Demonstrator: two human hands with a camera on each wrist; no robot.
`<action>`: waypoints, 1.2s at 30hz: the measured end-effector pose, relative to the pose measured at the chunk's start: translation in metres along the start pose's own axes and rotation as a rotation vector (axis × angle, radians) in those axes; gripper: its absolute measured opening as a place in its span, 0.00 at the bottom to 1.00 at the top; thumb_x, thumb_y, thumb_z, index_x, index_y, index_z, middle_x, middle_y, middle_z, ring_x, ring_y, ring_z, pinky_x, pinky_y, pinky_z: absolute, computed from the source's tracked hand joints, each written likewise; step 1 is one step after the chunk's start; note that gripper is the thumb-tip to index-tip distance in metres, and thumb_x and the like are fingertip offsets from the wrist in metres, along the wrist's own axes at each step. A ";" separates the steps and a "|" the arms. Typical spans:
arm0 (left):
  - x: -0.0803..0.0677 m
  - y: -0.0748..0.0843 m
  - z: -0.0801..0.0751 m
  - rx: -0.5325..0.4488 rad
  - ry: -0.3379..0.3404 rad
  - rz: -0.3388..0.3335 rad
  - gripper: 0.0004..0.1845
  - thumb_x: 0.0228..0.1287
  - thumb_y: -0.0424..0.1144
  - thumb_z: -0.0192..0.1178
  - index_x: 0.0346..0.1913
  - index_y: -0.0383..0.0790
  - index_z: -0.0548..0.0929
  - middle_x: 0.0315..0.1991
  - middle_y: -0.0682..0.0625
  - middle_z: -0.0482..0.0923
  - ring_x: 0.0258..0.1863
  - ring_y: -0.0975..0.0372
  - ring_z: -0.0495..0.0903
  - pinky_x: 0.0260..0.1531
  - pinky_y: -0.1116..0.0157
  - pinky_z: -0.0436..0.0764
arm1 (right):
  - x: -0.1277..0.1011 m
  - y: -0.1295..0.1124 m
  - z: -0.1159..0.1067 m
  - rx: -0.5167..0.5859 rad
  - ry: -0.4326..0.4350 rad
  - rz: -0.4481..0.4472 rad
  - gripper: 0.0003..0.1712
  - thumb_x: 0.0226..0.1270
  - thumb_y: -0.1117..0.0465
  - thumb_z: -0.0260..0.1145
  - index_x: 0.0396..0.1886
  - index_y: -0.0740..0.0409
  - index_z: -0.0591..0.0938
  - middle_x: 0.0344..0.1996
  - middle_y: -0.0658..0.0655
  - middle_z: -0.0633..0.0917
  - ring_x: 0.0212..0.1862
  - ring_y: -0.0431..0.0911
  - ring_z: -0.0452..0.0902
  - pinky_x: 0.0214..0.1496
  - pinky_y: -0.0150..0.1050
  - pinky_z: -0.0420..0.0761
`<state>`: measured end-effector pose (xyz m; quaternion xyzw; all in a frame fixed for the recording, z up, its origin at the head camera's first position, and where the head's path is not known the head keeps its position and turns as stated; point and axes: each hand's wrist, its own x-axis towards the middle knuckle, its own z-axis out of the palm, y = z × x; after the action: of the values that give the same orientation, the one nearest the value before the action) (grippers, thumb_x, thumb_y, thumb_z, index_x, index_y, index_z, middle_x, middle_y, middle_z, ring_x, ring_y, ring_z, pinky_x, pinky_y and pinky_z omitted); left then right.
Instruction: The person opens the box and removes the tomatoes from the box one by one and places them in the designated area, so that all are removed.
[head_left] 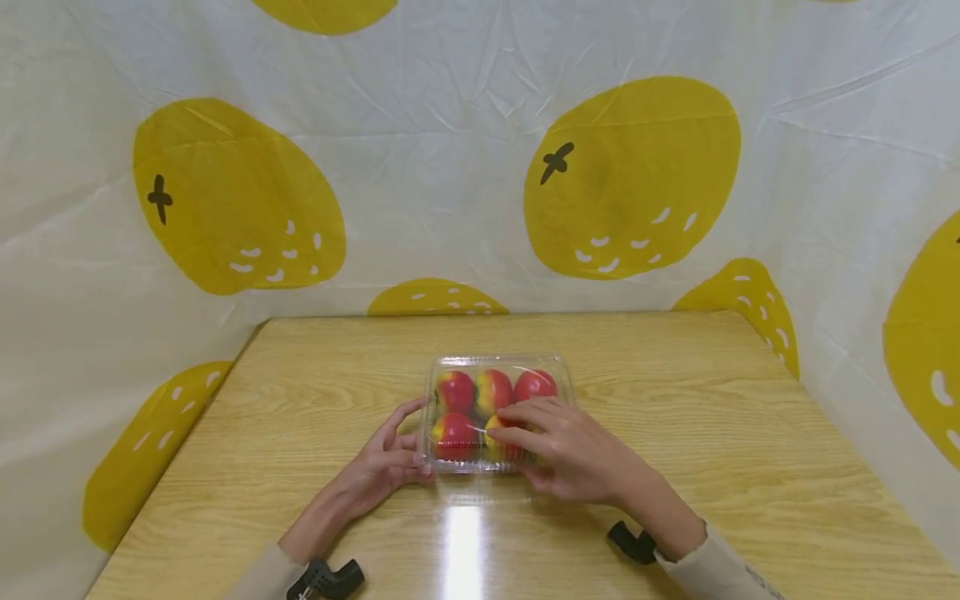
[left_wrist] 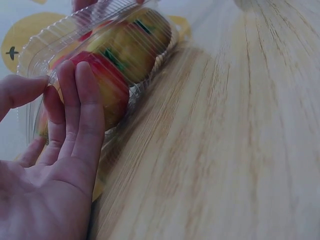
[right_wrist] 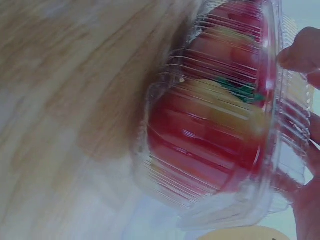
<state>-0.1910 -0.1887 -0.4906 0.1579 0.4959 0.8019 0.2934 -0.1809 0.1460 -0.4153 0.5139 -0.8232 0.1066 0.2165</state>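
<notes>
A clear plastic clamshell box [head_left: 487,362] holds several red and yellow apples [head_left: 454,392] in two rows, with its see-through lid over them. My left hand [head_left: 375,468] grips the box's left side; in the left wrist view its thumb [left_wrist: 30,90] and index finger meet at the rim while the other fingers lie along the wall. Over the front right part of the lid, my right hand [head_left: 577,454] spreads its fingers, with the thumb down by the front edge. It hides some of the apples. Green leaves show on apples [right_wrist: 205,135] in the right wrist view.
The box sits on a light wood-grain table [head_left: 315,367]. A white sheet [head_left: 435,192] printed with large yellow fruit hangs behind and at both sides. Black camera mounts [head_left: 326,579] sit at both wrists, beside beige sleeves [head_left: 712,567].
</notes>
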 end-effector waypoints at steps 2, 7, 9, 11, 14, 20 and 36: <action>0.000 0.000 0.000 0.000 0.004 0.000 0.48 0.67 0.25 0.55 0.83 0.53 0.45 0.44 0.49 0.84 0.38 0.60 0.86 0.49 0.57 0.86 | 0.000 -0.001 -0.001 0.004 -0.022 0.015 0.37 0.51 0.56 0.79 0.65 0.46 0.82 0.61 0.52 0.84 0.64 0.50 0.78 0.67 0.54 0.78; 0.000 0.000 0.000 0.000 0.005 0.002 0.47 0.67 0.24 0.54 0.83 0.53 0.45 0.42 0.50 0.84 0.37 0.60 0.86 0.49 0.58 0.86 | -0.001 -0.001 -0.003 0.005 -0.040 0.031 0.39 0.48 0.55 0.80 0.65 0.45 0.81 0.66 0.56 0.80 0.69 0.53 0.74 0.72 0.64 0.71; 0.000 0.000 -0.001 0.001 0.001 0.004 0.47 0.67 0.24 0.54 0.83 0.53 0.45 0.42 0.50 0.84 0.37 0.60 0.86 0.49 0.58 0.86 | -0.002 0.001 -0.003 -0.002 -0.039 0.039 0.40 0.48 0.51 0.81 0.65 0.45 0.81 0.68 0.57 0.79 0.71 0.54 0.72 0.73 0.67 0.67; 0.000 0.000 -0.001 -0.002 0.000 0.005 0.47 0.67 0.24 0.54 0.83 0.53 0.45 0.41 0.50 0.84 0.37 0.60 0.86 0.49 0.58 0.86 | -0.003 0.004 -0.004 -0.010 -0.040 0.054 0.42 0.48 0.48 0.82 0.66 0.45 0.80 0.69 0.57 0.78 0.73 0.55 0.71 0.74 0.70 0.64; 0.000 0.000 0.000 0.000 -0.004 0.011 0.47 0.67 0.24 0.54 0.83 0.52 0.45 0.41 0.50 0.84 0.36 0.60 0.86 0.49 0.59 0.86 | -0.005 0.008 -0.006 -0.006 -0.054 0.085 0.43 0.49 0.44 0.82 0.68 0.43 0.79 0.70 0.58 0.78 0.74 0.56 0.70 0.74 0.73 0.61; 0.000 -0.001 0.000 -0.001 -0.016 0.016 0.48 0.66 0.23 0.54 0.83 0.51 0.44 0.41 0.51 0.84 0.37 0.60 0.86 0.49 0.58 0.86 | -0.010 0.012 -0.007 0.043 -0.080 0.130 0.40 0.50 0.43 0.82 0.66 0.42 0.81 0.70 0.58 0.78 0.74 0.57 0.70 0.73 0.76 0.58; -0.001 -0.003 0.002 0.007 -0.027 0.019 0.49 0.66 0.23 0.54 0.83 0.53 0.43 0.35 0.54 0.81 0.37 0.60 0.85 0.49 0.59 0.86 | -0.011 0.010 -0.014 0.078 -0.120 0.133 0.40 0.51 0.51 0.82 0.67 0.44 0.80 0.68 0.56 0.80 0.71 0.54 0.74 0.73 0.76 0.58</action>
<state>-0.1883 -0.1872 -0.4919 0.1745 0.4932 0.8007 0.2918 -0.1820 0.1647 -0.4081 0.4717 -0.8622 0.1216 0.1392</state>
